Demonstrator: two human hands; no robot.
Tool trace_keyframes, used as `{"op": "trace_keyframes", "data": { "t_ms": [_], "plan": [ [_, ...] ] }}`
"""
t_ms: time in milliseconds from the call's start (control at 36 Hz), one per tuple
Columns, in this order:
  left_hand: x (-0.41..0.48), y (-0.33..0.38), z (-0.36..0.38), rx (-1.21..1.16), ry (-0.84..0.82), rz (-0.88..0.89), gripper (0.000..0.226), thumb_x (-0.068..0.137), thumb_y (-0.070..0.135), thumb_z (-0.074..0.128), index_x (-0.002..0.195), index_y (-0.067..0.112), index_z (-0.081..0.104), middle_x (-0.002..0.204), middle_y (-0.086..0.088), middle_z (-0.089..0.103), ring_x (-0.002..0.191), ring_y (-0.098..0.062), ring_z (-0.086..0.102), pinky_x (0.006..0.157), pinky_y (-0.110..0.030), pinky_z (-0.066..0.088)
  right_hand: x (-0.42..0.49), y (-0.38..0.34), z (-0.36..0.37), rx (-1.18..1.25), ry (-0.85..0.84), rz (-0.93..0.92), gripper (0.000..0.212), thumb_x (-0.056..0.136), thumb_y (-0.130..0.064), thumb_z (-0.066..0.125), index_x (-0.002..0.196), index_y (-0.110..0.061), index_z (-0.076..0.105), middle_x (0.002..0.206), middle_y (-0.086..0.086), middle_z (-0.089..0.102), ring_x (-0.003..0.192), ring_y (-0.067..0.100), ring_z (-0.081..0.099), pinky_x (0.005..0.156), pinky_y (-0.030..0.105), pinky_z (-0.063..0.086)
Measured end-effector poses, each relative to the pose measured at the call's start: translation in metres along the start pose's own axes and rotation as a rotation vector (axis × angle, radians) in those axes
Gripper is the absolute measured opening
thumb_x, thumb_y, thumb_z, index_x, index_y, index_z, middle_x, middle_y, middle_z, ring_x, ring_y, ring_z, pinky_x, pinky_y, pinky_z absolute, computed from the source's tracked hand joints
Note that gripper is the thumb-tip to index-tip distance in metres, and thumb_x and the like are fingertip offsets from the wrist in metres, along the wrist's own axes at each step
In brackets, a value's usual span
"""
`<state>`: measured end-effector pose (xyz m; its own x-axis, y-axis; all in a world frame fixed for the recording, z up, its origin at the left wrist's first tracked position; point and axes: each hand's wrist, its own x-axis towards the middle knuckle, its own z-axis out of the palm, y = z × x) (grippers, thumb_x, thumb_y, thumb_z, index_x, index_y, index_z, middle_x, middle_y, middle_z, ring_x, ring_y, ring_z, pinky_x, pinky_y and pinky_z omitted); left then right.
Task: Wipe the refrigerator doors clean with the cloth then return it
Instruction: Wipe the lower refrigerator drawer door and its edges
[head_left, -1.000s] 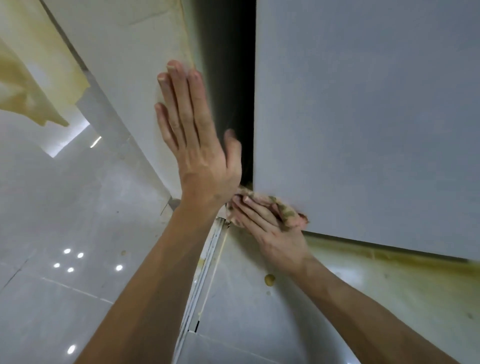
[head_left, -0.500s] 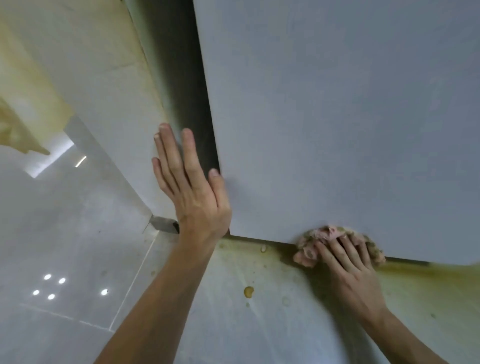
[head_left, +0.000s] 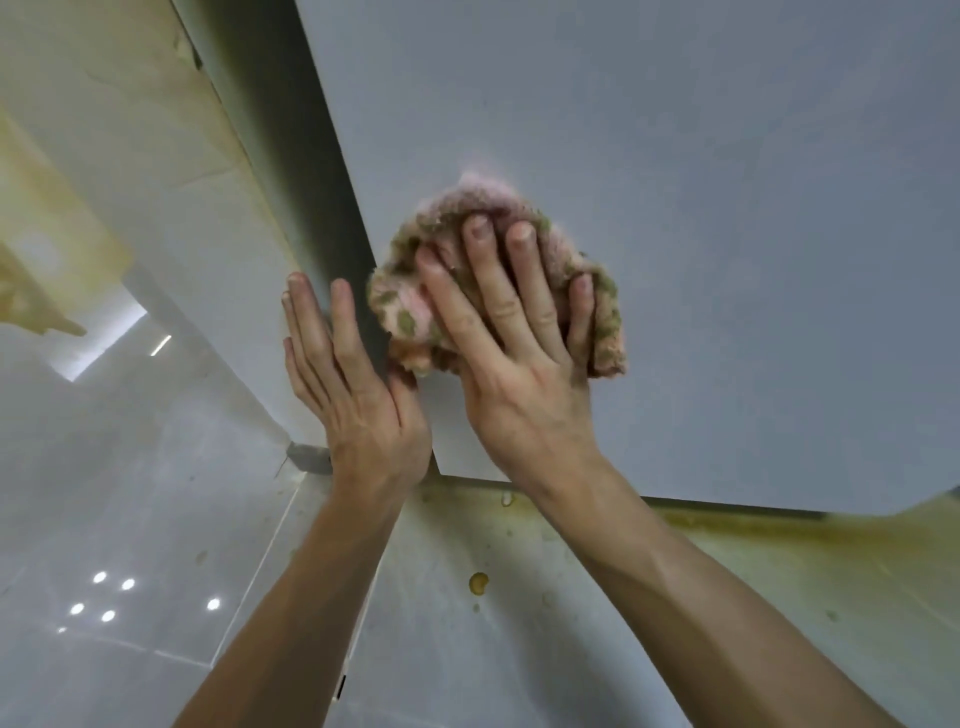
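Note:
A grey refrigerator door (head_left: 701, 218) fills the upper right of the head view. My right hand (head_left: 519, 364) presses a bunched pink and olive cloth (head_left: 410, 312) flat against the door near its left edge, a little above the bottom edge. My left hand (head_left: 353, 395) lies flat with fingers together against the dark side of the door (head_left: 311, 208), just left of the cloth, its thumb hidden behind the door edge.
A white panel or wall (head_left: 171, 171) with yellowish stains stands left of the dark gap. Below is a glossy tiled floor (head_left: 130, 545) with light reflections, yellow stains along the door's bottom edge and a yellow drop (head_left: 478, 583).
My right hand has carried the cloth from the door's bottom edge up and left, next to my left hand. My left hand stays on the door's side edge.

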<state>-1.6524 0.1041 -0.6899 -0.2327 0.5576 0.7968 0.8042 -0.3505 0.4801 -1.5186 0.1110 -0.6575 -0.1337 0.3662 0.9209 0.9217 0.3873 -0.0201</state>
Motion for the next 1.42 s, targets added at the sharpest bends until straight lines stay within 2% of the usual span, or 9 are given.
{"op": "trace_keyframes", "data": {
  "t_ms": [111, 194, 333, 472, 667, 806, 1028, 1222, 1417],
  "plan": [
    [0.005, -0.005, -0.007, 0.008, -0.005, -0.004, 0.068, 0.095, -0.004, 0.049, 0.159, -0.003, 0.028, 0.169, -0.024, 0.021, 0.159, -0.04, 0.021, 0.124, -0.063, 0.022, -0.041, 0.001, 0.007, 0.051, -0.109, -0.104, 0.051, 0.108, -0.006, 0.044, 0.157, -0.02, 0.043, 0.167, -0.002, 0.024, 0.161, 0.012, -0.001, 0.131, 0.035, -0.006],
    [0.004, -0.009, -0.015, 0.018, -0.031, 0.008, 0.069, 0.093, -0.007, 0.051, 0.158, -0.003, 0.03, 0.168, -0.022, 0.024, 0.157, -0.038, 0.025, 0.125, -0.06, 0.023, -0.096, 0.017, 0.009, 0.021, -0.409, -0.301, 0.069, 0.093, 0.004, 0.046, 0.158, -0.015, 0.037, 0.166, -0.003, 0.026, 0.161, 0.01, -0.005, 0.131, 0.03, -0.003],
    [-0.002, -0.006, -0.025, 0.014, -0.083, 0.011, 0.066, 0.096, -0.003, 0.05, 0.159, -0.001, 0.03, 0.169, -0.018, 0.023, 0.158, -0.036, 0.026, 0.123, -0.061, 0.025, -0.13, 0.038, -0.001, 0.011, -0.698, -0.433, 0.081, 0.08, 0.005, 0.06, 0.158, -0.014, 0.042, 0.166, -0.003, 0.035, 0.155, 0.011, 0.028, 0.13, 0.03, 0.0],
    [0.0, 0.004, -0.025, 0.017, -0.11, 0.035, 0.065, 0.101, 0.003, 0.048, 0.162, 0.008, 0.026, 0.171, -0.014, 0.02, 0.16, -0.034, 0.019, 0.127, -0.057, 0.022, -0.105, 0.034, -0.016, 0.079, -0.635, -0.325, 0.075, 0.083, -0.001, 0.034, 0.156, -0.012, 0.043, 0.166, -0.001, 0.031, 0.16, 0.006, -0.005, 0.129, 0.031, 0.003],
    [0.023, 0.022, -0.027, 0.02, -0.059, 0.023, 0.062, 0.102, 0.004, 0.045, 0.162, 0.009, 0.031, 0.172, -0.019, 0.018, 0.162, -0.036, 0.014, 0.131, -0.054, 0.005, 0.043, 0.008, -0.038, 0.107, -0.132, -0.12, 0.06, 0.102, 0.0, 0.045, 0.159, -0.017, 0.043, 0.169, 0.0, 0.026, 0.159, 0.012, 0.01, 0.13, 0.038, -0.003],
    [0.046, 0.033, -0.029, -0.007, 0.007, 0.038, 0.06, 0.106, 0.01, 0.041, 0.164, 0.013, 0.024, 0.173, -0.017, 0.018, 0.162, -0.034, 0.013, 0.131, -0.049, 0.003, 0.112, -0.003, -0.044, 0.106, 0.052, -0.046, 0.049, 0.113, -0.031, 0.043, 0.16, -0.019, 0.042, 0.168, 0.009, 0.034, 0.16, 0.024, 0.019, 0.129, 0.047, 0.0],
    [0.039, 0.028, -0.033, -0.032, -0.089, 0.152, 0.061, 0.104, 0.003, 0.043, 0.163, 0.007, 0.029, 0.174, -0.012, 0.018, 0.162, -0.031, 0.015, 0.13, -0.053, 0.019, -0.009, 0.041, -0.028, 0.078, -0.163, -0.265, 0.075, 0.092, 0.01, 0.051, 0.161, -0.016, 0.04, 0.171, 0.0, 0.025, 0.161, 0.015, 0.017, 0.131, 0.036, 0.003],
    [0.019, 0.035, -0.028, 0.005, -0.187, 0.142, 0.07, 0.101, 0.007, 0.049, 0.165, 0.014, 0.023, 0.176, -0.004, 0.011, 0.163, -0.025, 0.012, 0.129, -0.05, 0.022, -0.103, 0.118, -0.062, -0.027, -0.575, -0.483, 0.054, 0.098, -0.004, 0.03, 0.146, -0.006, 0.056, 0.153, 0.007, 0.056, 0.161, 0.01, -0.005, 0.13, 0.03, 0.006],
    [0.024, 0.05, -0.018, 0.002, -0.146, 0.155, 0.078, 0.099, 0.007, 0.053, 0.167, 0.017, 0.016, 0.176, -0.012, 0.004, 0.163, -0.032, 0.008, 0.125, -0.062, 0.023, -0.059, 0.128, -0.083, -0.021, -0.388, -0.342, 0.075, 0.084, 0.005, 0.04, 0.156, -0.016, 0.045, 0.166, 0.0, 0.034, 0.161, 0.014, 0.013, 0.131, 0.035, 0.006]
  ]
}}
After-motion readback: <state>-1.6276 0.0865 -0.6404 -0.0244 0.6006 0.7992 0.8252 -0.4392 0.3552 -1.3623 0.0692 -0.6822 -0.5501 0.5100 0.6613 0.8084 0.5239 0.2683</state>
